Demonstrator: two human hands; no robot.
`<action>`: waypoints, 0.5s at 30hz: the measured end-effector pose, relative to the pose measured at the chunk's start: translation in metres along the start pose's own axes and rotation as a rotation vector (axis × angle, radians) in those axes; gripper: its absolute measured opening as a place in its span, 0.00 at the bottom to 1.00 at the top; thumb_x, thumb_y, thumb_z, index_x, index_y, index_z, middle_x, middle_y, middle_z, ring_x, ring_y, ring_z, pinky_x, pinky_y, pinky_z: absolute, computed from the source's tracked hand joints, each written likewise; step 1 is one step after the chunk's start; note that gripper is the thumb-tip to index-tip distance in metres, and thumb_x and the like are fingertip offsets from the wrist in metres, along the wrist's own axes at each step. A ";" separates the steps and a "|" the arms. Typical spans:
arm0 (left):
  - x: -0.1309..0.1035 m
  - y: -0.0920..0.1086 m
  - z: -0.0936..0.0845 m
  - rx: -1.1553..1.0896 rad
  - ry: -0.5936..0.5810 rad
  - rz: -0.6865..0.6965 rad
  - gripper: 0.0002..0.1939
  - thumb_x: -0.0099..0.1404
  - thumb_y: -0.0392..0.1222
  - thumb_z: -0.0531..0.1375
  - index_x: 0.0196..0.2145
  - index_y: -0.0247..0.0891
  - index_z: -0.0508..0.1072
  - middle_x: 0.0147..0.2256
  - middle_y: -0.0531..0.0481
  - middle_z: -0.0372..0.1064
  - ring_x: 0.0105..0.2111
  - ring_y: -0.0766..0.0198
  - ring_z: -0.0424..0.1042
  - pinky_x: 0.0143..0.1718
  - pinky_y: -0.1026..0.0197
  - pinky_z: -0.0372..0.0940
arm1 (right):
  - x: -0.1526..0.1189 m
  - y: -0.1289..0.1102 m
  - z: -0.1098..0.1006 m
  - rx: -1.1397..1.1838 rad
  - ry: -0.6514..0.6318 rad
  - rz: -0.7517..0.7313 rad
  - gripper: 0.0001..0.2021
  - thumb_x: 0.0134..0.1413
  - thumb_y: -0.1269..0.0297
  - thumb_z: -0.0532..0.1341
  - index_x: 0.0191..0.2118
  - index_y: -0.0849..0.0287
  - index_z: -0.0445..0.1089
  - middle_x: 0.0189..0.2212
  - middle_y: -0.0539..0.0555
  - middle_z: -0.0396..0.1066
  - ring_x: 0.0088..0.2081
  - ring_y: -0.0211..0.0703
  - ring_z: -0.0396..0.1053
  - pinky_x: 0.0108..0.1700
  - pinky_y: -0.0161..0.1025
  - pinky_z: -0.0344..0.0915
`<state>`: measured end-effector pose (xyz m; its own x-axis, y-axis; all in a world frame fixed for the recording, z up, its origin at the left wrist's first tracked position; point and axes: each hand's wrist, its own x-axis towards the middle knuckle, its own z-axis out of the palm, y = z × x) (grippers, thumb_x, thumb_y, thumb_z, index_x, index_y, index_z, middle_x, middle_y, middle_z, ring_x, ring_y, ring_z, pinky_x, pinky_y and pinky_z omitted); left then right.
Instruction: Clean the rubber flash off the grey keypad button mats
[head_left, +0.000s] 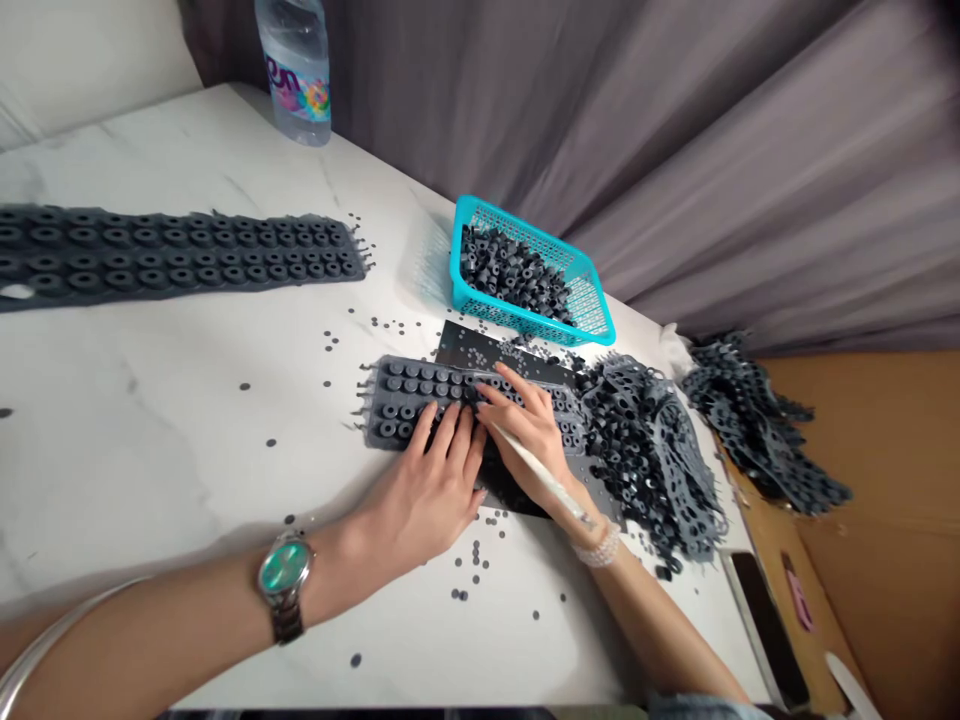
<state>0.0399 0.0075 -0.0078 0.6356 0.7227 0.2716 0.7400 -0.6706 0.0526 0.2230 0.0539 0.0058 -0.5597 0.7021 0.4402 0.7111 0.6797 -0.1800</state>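
A dark grey moulded rubber sheet (pixel 399 400) with rows of round ring-shaped parts lies partly over a black mat (pixel 469 345). My left hand (pixel 431 490) rests palm down at its near edge, fingers stretched out and fingertips pressing on the rings. In my right hand (pixel 529 430) is a slim white pen-like tool (pixel 541 474), slanting down to the sheet beside my left fingertips. The tool's tip is hidden among the fingers. Small dark discs (pixel 476 560) are scattered around the mat.
A turquoise basket (pixel 461 295) of small dark rubber parts stands behind the mat. Right of the sheet lies a heap of loose parts and torn sheet scraps (pixel 679 460). A longer rubber sheet (pixel 180 262), a water bottle (pixel 300 80) and a phone (pixel 763 620) are also around.
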 end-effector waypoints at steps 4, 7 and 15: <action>0.000 0.000 0.000 0.020 0.001 0.002 0.31 0.70 0.50 0.50 0.60 0.19 0.65 0.59 0.24 0.63 0.61 0.37 0.61 0.63 0.38 0.49 | -0.001 0.001 0.005 0.017 -0.022 -0.029 0.08 0.64 0.73 0.56 0.43 0.54 0.69 0.49 0.55 0.77 0.64 0.51 0.61 0.56 0.52 0.61; 0.000 0.000 0.001 0.029 0.000 0.006 0.32 0.71 0.50 0.50 0.60 0.19 0.65 0.59 0.25 0.63 0.61 0.38 0.61 0.64 0.38 0.48 | -0.001 0.006 0.005 0.014 -0.038 -0.051 0.09 0.64 0.73 0.55 0.44 0.54 0.69 0.48 0.55 0.77 0.64 0.51 0.60 0.56 0.52 0.61; -0.002 0.001 0.002 0.013 -0.001 0.000 0.32 0.71 0.50 0.49 0.61 0.18 0.63 0.59 0.24 0.62 0.61 0.37 0.61 0.62 0.39 0.51 | 0.005 0.007 -0.002 -0.036 -0.160 -0.158 0.11 0.68 0.70 0.50 0.48 0.55 0.68 0.52 0.59 0.74 0.66 0.50 0.58 0.57 0.52 0.62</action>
<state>0.0394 0.0059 -0.0105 0.6354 0.7232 0.2707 0.7431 -0.6680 0.0404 0.2265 0.0615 0.0086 -0.7238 0.6143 0.3144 0.6224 0.7778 -0.0869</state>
